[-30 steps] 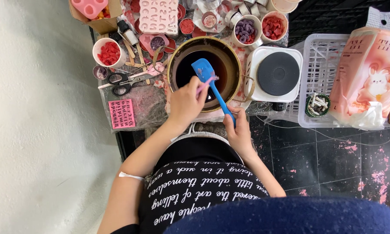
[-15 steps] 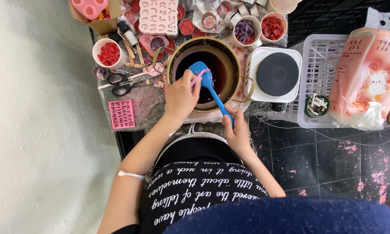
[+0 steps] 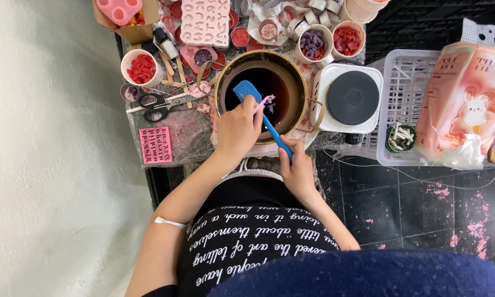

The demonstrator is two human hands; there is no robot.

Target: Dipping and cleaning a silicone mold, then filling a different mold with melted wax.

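Observation:
A round metal pot [image 3: 221, 82] holding dark liquid stands on a cluttered small table in front of me. My right hand [image 3: 298, 168] grips the handle of a blue spatula [image 3: 244, 91], whose head hangs over the left part of the pot. My left hand [image 3: 237, 129] is at the pot's near rim and pinches a thin pink stick [image 3: 264, 103]. The stick's tip lies against the spatula just below its head.
Right of the pot are a white hot plate [image 3: 352, 98], a white plastic basket [image 3: 407, 71] and a pink bag [image 3: 467, 104]. Left of it lie scissors [image 3: 154, 107], a cup of red pieces [image 3: 141, 67], and a small pink mould [image 3: 155, 144]. A pink letter mould [image 3: 205, 22] lies behind.
The spatula head has shifted left over the pot. My left hand followed it, with the pink stick staying at the blade. My right hand kept its hold on the handle.

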